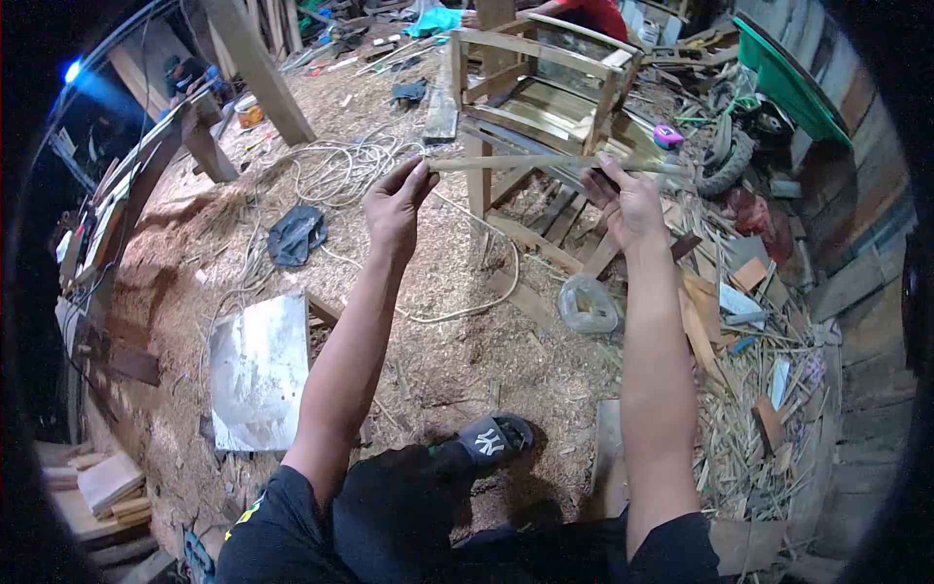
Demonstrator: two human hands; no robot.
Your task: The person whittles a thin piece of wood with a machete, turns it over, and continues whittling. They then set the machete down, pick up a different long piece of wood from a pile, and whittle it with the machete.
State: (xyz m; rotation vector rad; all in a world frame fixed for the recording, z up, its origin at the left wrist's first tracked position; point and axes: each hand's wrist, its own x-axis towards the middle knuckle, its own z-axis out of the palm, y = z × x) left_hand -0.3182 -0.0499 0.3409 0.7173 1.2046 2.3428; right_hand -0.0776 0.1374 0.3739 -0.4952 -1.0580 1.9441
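Stretched level between my hands is a thin, narrow wooden strip [516, 163]. My left hand [397, 200] pinches its left end between thumb and fingers. Toward the other end, my right hand [628, 200] grips the strip with the thumb against it, the other fingers partly spread below. The strip runs on past my right hand, where it looks blurred. Just beyond it stands a wooden frame [545, 83] with rails and slats, resting on a low wooden bench. A pink tape measure [667, 136] lies to the right of the frame.
Wood shavings cover the floor [438, 370], with a coiled pale cable [341, 165] across it. A whitish board [260, 375] lies at left; a clear plastic bag [588, 304] sits below my right hand. Scrap wood [759, 419] heaps at right. Another person's red sleeve [595, 17] shows behind the frame.
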